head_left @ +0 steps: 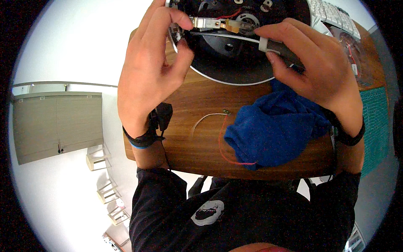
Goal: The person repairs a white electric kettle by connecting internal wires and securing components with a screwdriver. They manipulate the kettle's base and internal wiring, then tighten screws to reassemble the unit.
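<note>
1. Left hand (149,71): thumb and forefinger pinched onto the left end of a small metal strip part (212,23), other fingers loosely curled. Black wrist strap (142,138) with a cable running down the forearm.
2. Right hand (319,67): closed around a grey-handled tool (279,47), forefinger extended along it. Tool tip hidden behind the fingers; cannot tell if it touches the strip.
3. Strip lies at the top of the round black device (228,54), open side up, with a red lead and small fittings inside. Its long axis runs left–right, bridging the two hands.
4. Key relation: strip's brass-coloured right end sits just beside the right fingertips; left end already held. Both hands about equally near, one per end.
5. Device rests on a wooden table (189,96), far edge. Blue cloth (273,126) lies under the right wrist; loose red and white wires (220,134) just left of the cloth.
6. White keyboard (331,14) at upper right, well apart.
</note>
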The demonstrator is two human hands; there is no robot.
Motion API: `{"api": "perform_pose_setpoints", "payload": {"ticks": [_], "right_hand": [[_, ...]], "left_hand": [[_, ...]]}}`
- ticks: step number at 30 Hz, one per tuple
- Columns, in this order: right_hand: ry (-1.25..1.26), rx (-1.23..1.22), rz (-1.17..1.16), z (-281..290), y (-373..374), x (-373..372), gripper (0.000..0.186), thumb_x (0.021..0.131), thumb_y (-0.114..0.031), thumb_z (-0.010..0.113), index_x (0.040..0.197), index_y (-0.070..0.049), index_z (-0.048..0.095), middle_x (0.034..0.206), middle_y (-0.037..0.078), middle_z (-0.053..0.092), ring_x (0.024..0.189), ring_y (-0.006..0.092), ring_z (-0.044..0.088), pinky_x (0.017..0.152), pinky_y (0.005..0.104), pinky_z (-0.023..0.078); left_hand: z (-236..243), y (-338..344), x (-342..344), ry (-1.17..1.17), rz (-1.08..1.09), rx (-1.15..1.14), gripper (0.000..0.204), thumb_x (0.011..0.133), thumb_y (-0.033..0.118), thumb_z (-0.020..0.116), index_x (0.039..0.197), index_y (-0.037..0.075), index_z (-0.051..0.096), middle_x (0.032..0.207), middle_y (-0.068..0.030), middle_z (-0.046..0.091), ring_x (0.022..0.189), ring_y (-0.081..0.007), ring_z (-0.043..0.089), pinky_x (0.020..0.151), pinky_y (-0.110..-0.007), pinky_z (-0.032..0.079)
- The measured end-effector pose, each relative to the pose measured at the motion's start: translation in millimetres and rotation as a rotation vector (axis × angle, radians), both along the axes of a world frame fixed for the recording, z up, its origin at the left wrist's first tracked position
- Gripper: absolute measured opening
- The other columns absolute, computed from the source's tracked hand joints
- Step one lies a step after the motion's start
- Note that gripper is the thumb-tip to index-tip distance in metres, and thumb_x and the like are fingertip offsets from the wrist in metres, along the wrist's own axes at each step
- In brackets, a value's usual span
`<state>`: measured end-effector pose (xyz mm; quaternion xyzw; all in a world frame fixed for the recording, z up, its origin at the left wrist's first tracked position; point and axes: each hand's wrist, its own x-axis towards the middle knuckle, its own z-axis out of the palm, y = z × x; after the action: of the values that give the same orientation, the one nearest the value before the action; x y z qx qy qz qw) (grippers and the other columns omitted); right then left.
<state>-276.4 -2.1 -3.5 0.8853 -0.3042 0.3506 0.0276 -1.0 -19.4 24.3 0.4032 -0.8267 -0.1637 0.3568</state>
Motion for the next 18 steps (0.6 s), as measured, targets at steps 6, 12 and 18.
{"api": "perform_pose_setpoints", "payload": {"ticks": [6,12,18], "right_hand": [[-0.015,0.026,0.016,0.7,0.2,-0.2,0.034,0.084,-0.002,0.073,0.118,-0.004,0.068,0.1,0.014,0.069,0.084,0.0328,0.07,0.071,0.0387,0.057],[-0.009,0.025,-0.006,4.0,4.6,1.0,0.033,0.084,-0.002,0.073,0.117,-0.003,0.069,0.099,0.013,0.07,0.084,0.0319,0.071,0.071,0.0377,0.057],[-0.004,0.027,-0.006,4.9,5.7,-0.6,0.034,0.084,-0.001,0.074,0.117,-0.004,0.069,0.098,0.013,0.07,0.083,0.0313,0.071,0.07,0.0375,0.057]], "left_hand": [[-1.5,-0.7,1.8,-0.025,-0.005,-0.037,0.094,0.068,-0.011,0.055,0.159,-0.004,0.033,0.097,-0.0066,0.058,0.093,-0.0167,0.061,0.085,-0.027,0.051],[3.5,7.9,-10.7,-0.105,0.089,-0.101,0.089,0.071,-0.012,0.055,0.158,-0.004,0.034,0.096,-0.0065,0.058,0.091,-0.0168,0.061,0.084,-0.027,0.051],[18.1,14.4,-17.7,-0.128,0.147,0.035,0.075,0.077,-0.013,0.055,0.15,-0.002,0.043,0.102,-0.0103,0.062,0.094,-0.0191,0.063,0.085,-0.028,0.051]]}}
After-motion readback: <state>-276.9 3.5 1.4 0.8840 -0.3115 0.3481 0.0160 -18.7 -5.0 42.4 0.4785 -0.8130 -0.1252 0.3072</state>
